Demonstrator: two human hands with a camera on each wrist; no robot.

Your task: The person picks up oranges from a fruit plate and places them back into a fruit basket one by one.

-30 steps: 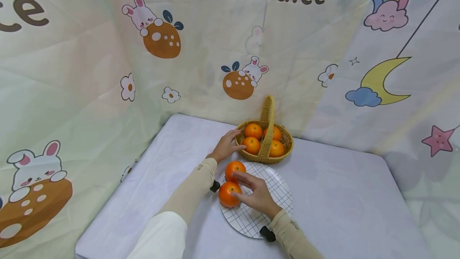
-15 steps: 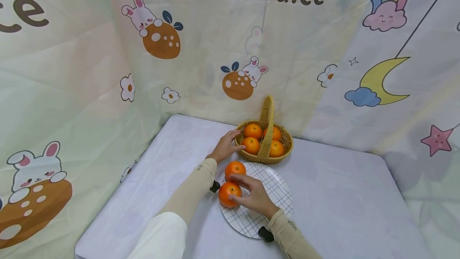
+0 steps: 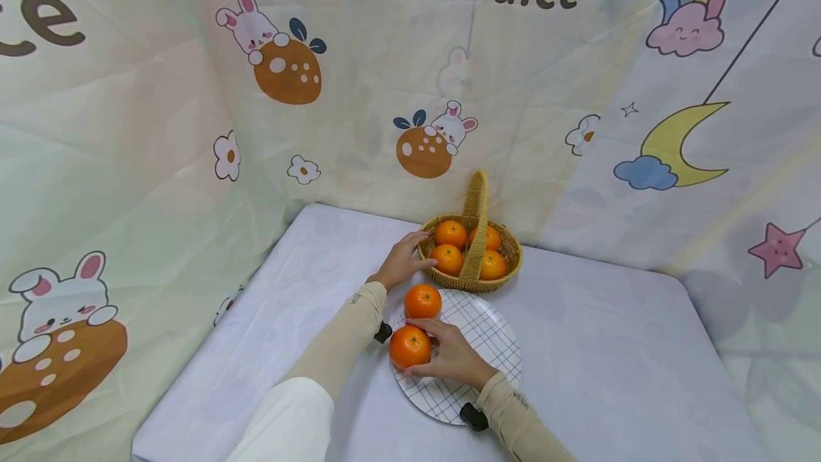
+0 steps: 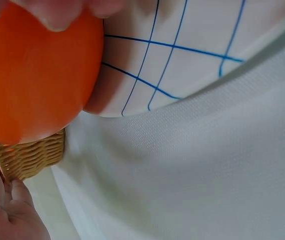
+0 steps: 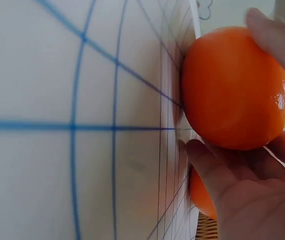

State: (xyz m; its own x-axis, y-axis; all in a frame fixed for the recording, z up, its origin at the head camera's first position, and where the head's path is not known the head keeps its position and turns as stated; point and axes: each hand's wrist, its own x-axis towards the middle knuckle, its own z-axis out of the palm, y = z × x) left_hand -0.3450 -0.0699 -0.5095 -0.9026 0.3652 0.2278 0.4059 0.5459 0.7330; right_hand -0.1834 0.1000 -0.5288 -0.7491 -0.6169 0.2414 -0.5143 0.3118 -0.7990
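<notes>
My right hand (image 3: 451,353) holds the nearer orange (image 3: 410,347) on the left part of a round white plate (image 3: 477,398) with a blue grid. In the right wrist view, the thumb lies on one side of that orange and the fingers on the other. Just beyond it on the plate sits a second orange (image 3: 422,301), apart from my fingertips as far as I can see. My left hand (image 3: 400,261) grips the left side of a wicker basket (image 3: 458,282), thumb at the rim; its far fingers are partly hidden. Several oranges (image 3: 493,265) lie inside the basket.
The basket's tall arched handle (image 3: 475,234) rises over its middle. A pale cloth (image 3: 590,348) covers the table. Printed fabric walls (image 3: 359,77) stand close behind the basket and at both sides.
My right hand has come slightly nearer and closed its thumb and fingers round the nearer orange. The farther orange has shifted a little up and right. The left hand keeps its place.
</notes>
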